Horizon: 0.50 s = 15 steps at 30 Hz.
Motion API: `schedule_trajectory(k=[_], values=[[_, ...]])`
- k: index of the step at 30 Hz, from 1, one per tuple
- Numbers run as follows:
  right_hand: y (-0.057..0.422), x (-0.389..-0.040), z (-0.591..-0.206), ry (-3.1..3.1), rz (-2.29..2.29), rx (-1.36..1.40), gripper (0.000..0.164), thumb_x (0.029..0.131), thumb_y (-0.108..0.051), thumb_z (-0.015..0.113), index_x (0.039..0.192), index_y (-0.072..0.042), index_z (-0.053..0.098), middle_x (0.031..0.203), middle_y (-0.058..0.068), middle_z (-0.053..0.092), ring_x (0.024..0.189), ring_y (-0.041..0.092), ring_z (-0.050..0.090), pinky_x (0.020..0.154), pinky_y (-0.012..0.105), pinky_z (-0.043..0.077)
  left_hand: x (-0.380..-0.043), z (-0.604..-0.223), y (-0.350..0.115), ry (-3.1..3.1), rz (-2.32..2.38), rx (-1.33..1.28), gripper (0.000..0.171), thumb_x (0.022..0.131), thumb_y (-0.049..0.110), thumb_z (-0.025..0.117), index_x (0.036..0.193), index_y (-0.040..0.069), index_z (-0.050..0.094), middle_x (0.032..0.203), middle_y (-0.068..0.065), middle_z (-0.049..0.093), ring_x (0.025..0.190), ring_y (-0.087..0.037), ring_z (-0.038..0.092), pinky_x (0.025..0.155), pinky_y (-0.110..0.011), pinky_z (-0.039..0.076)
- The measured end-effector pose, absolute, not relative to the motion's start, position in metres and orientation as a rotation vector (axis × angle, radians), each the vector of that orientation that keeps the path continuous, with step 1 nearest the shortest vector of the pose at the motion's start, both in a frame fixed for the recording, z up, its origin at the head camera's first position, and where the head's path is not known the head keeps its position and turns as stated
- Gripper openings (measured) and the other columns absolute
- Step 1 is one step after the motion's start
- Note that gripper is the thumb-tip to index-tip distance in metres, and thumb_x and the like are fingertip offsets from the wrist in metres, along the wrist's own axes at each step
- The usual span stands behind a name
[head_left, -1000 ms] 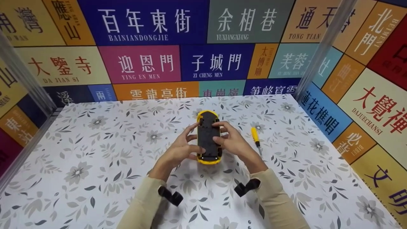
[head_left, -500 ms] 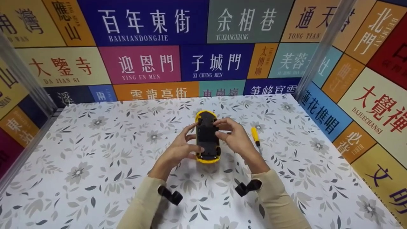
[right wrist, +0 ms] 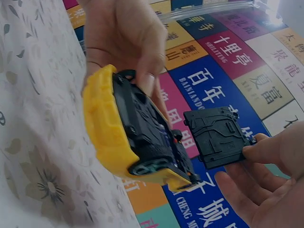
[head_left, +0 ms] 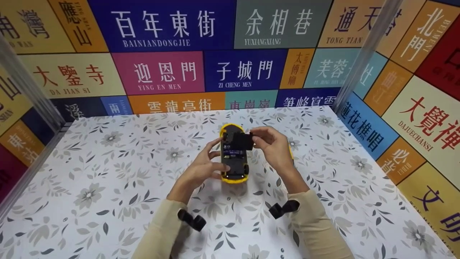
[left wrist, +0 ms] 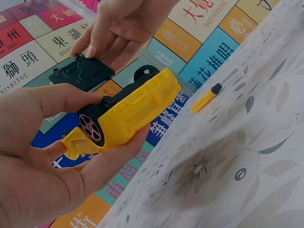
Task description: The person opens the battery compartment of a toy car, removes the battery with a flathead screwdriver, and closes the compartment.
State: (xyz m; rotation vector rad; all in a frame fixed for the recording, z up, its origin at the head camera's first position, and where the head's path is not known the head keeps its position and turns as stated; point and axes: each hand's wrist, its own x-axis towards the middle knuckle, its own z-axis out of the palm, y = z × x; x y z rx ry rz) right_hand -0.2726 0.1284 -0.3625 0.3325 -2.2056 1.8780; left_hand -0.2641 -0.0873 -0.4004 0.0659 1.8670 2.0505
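A yellow toy car (head_left: 234, 173) is held up, black underside facing the head camera. My left hand (head_left: 201, 166) grips it along its left side, thumb over the rear of the underside. My right hand (head_left: 276, 146) pinches a thin black cover (head_left: 244, 141) by its edge, beside the car's open compartment. Bluish cells (head_left: 233, 152) show inside that compartment. In the right wrist view the cover (right wrist: 218, 137) is apart from the car (right wrist: 107, 126), its ribbed inner face visible. The left wrist view shows the car's yellow body (left wrist: 142, 109) and black wheels (left wrist: 90, 129).
A screwdriver with a yellow and black handle (left wrist: 206, 99) lies on the table to the right, mostly hidden behind my right hand in the head view. A floral cloth (head_left: 107, 180) covers the table. Panels with printed characters (head_left: 161, 72) stand at the back and sides.
The right hand has lifted the black cover off the car's underside and moved it up and right, exposing the compartment. The left hand holds the car in nearly the same place.
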Motion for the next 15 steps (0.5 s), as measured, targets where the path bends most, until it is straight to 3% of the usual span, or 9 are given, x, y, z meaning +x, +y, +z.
schedule_trajectory(k=[4,8,15], values=[[0.139,-0.277,-0.36,-2.197,1.887,0.302,0.022,0.093,0.003,0.064,0.114,0.003,0.069,0.11,0.017,0.071,0.088,0.006,0.07,0.076,0.03,0.063,-0.264,-0.4,-0.088,1.87,2.056,0.068,0.097,0.078,-0.011,0.067,0.155,0.033,0.029,0.148,-0.016,0.047,0.116,-0.036,0.065,0.078,-0.044,0.064],[0.15,-0.28,-0.359,-2.225,1.878,0.249,0.024,0.094,0.0,0.064,0.118,0.0,0.068,0.114,0.013,0.07,0.089,0.006,0.068,0.074,0.024,0.062,-0.264,-0.4,-0.089,1.888,2.048,0.066,0.097,0.077,-0.011,0.068,0.155,0.034,0.029,0.147,-0.017,0.048,0.117,-0.035,0.064,0.079,-0.044,0.064],[0.171,-0.291,-0.363,-2.211,1.91,0.153,0.029,0.095,-0.001,0.063,0.123,0.003,0.064,0.1,-0.002,0.069,0.085,0.006,0.067,0.073,0.025,0.062,-0.264,-0.4,-0.089,1.87,2.065,0.063,0.098,0.078,-0.011,0.067,0.156,0.033,0.028,0.146,-0.017,0.048,0.116,-0.036,0.065,0.08,-0.044,0.064]])
